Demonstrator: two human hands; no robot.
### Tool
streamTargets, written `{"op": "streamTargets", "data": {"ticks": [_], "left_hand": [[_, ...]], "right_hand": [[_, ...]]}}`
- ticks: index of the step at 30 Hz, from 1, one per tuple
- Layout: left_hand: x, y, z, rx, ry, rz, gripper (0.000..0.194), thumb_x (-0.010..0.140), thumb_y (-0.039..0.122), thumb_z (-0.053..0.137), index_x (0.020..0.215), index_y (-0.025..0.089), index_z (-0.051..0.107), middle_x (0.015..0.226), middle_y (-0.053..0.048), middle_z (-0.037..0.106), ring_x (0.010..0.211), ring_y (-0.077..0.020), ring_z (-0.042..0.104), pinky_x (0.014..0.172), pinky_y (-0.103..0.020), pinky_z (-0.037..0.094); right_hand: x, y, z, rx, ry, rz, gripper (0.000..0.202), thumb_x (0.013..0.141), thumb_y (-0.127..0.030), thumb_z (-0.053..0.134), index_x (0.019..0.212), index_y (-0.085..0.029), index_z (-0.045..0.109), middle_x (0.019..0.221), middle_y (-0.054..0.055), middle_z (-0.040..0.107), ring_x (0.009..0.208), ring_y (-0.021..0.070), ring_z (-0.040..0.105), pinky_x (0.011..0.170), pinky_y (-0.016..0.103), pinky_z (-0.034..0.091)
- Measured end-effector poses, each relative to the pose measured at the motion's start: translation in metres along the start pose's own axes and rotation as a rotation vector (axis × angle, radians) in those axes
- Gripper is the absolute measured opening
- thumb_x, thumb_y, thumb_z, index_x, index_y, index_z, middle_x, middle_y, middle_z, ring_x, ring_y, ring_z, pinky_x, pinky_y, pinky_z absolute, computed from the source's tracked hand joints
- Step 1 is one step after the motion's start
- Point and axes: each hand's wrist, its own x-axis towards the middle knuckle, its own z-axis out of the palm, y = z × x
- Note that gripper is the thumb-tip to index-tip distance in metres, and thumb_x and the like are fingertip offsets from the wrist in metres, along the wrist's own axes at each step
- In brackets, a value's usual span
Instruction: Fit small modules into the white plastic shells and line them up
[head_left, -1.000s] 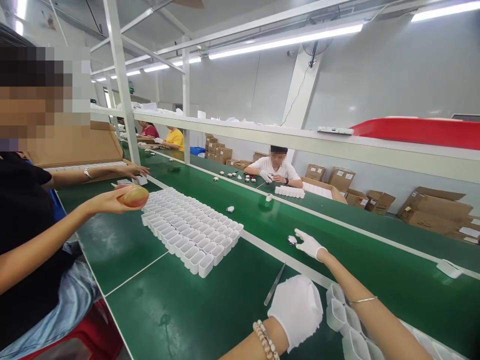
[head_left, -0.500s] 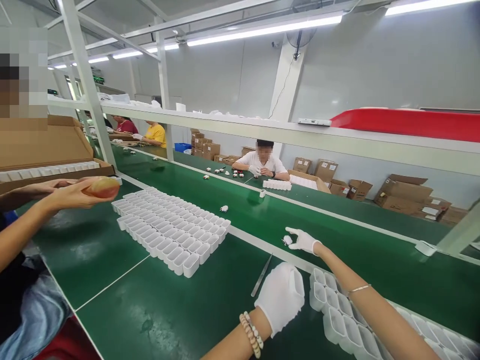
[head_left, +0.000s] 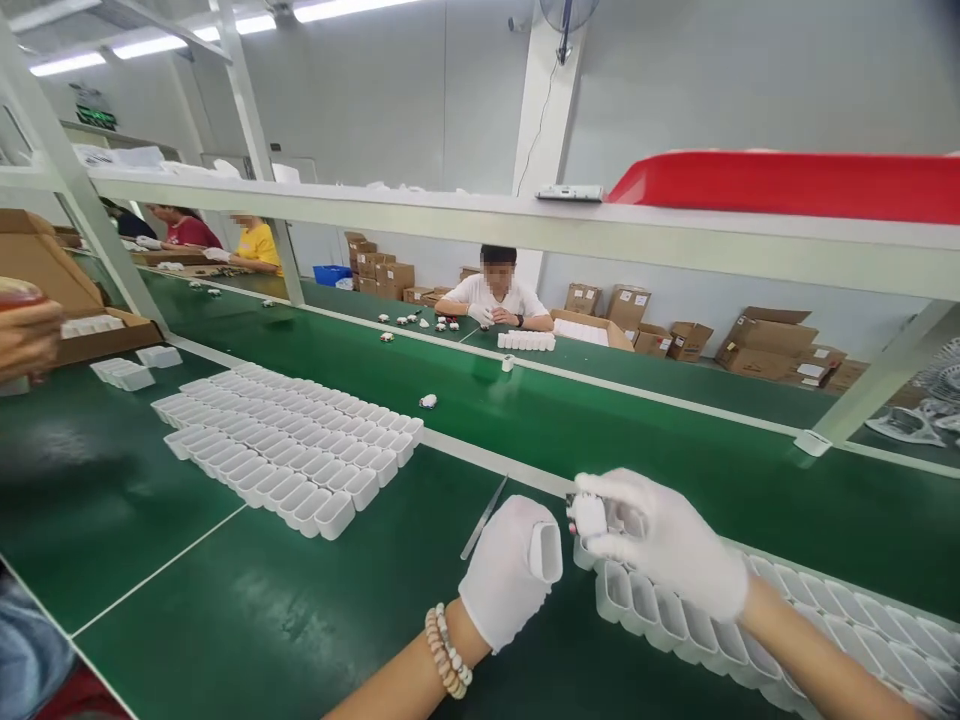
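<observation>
My left hand [head_left: 510, 575], in a white glove, is closed around a small white cup [head_left: 549, 552] whose opening faces up and right. To its right, my gloved right hand [head_left: 660, 535] pinches a small white part [head_left: 589, 516] with dark and red bits at its left side. That hand is over the near end of rows of white cups [head_left: 682, 625]. Silver tweezers [head_left: 484, 518] lie on the green table just left of my left hand. Another white part [head_left: 427, 401] rests on the green belt farther off.
A large block of white cups [head_left: 292, 440] stands left of centre. At the left edge is another person's hand [head_left: 30, 335] beside a cardboard box [head_left: 112, 338]. A shelf beam [head_left: 420, 212] crosses above; a person [head_left: 496, 290] sits opposite.
My right hand has come back from the belt towards my left hand, now gripping the white part it was reaching at. The view has turned right, and the neighbouring person's hands have mostly left it.
</observation>
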Motion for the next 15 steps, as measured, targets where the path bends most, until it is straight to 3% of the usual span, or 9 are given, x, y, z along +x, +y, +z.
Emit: {"op": "streamTargets", "data": {"ticks": [3, 5, 10, 15], "left_hand": [[-0.004, 0.01, 0.002, 0.122, -0.019, 0.13, 0.013, 0.068, 0.015, 0.062, 0.078, 0.02, 0.068, 0.079, -0.007, 0.068, 0.075, -0.0243, 0.065, 0.075, -0.037, 0.057], [-0.006, 0.013, 0.005, 0.192, -0.007, 0.187, 0.009, 0.069, 0.016, 0.062, 0.074, 0.021, 0.067, 0.073, -0.005, 0.068, 0.069, -0.0216, 0.064, 0.068, -0.033, 0.058], [-0.007, 0.017, 0.009, 0.281, -0.003, 0.218, 0.008, 0.065, 0.016, 0.064, 0.071, 0.02, 0.067, 0.07, -0.004, 0.069, 0.064, -0.0196, 0.063, 0.063, -0.029, 0.057], [-0.003, 0.025, 0.006, 0.325, -0.094, 0.2, 0.009, 0.061, 0.012, 0.064, 0.055, 0.016, 0.059, 0.055, -0.003, 0.061, 0.052, -0.0168, 0.056, 0.053, -0.027, 0.049]], "right_hand": [[-0.043, -0.017, 0.004, -0.282, 0.156, -0.163, 0.043, 0.075, -0.027, 0.07, 0.117, -0.032, 0.063, 0.106, 0.004, 0.072, 0.092, 0.0265, 0.068, 0.078, 0.039, 0.055], [-0.056, -0.022, 0.009, -0.379, 0.227, -0.269, 0.039, 0.079, -0.025, 0.065, 0.118, -0.03, 0.061, 0.104, 0.004, 0.073, 0.087, 0.0261, 0.069, 0.072, 0.038, 0.056], [-0.057, -0.027, 0.012, -0.401, 0.295, -0.366, 0.024, 0.088, -0.029, 0.056, 0.112, -0.028, 0.058, 0.085, 0.001, 0.073, 0.069, 0.0212, 0.069, 0.061, 0.034, 0.054], [-0.056, -0.021, 0.016, -0.377, 0.299, -0.34, 0.021, 0.088, -0.031, 0.056, 0.109, -0.03, 0.061, 0.086, -0.001, 0.073, 0.07, 0.0219, 0.068, 0.06, 0.034, 0.053]]}}
